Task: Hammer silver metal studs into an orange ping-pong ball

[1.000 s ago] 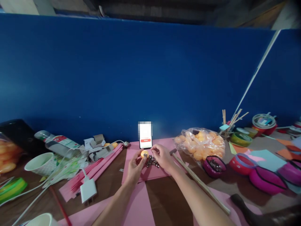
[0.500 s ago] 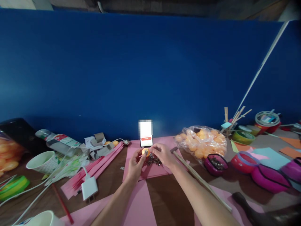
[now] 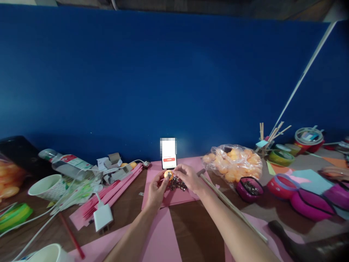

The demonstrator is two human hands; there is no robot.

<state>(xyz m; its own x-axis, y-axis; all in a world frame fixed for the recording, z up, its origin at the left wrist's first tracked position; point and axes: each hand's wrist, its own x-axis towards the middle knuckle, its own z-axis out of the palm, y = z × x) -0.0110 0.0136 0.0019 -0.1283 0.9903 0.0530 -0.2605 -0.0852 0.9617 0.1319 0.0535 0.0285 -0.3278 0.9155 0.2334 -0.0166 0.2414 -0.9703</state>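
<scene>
My left hand is closed around a small orange ball, thumb and fingers at its sides. On the ball's face shows a small dark metallic piece, too small to name. My right hand is pinched at the ball's right side; whatever its fingertips hold is hidden. Below the hands lies a pile of small shiny metal pieces on a pink sheet. Just behind the ball, a phone with a lit screen leans against the blue wall.
Right of my hands are a clear bag of orange balls, a wooden stick and a purple bowl of metal pieces. To the left lie a white charger, pink strips, a paper cup and a bottle.
Both hands stay at the ball, with only slight finger movement. The view has shifted a little. At the far right edge a blurred shape like another person's hand has appeared over the papers.
</scene>
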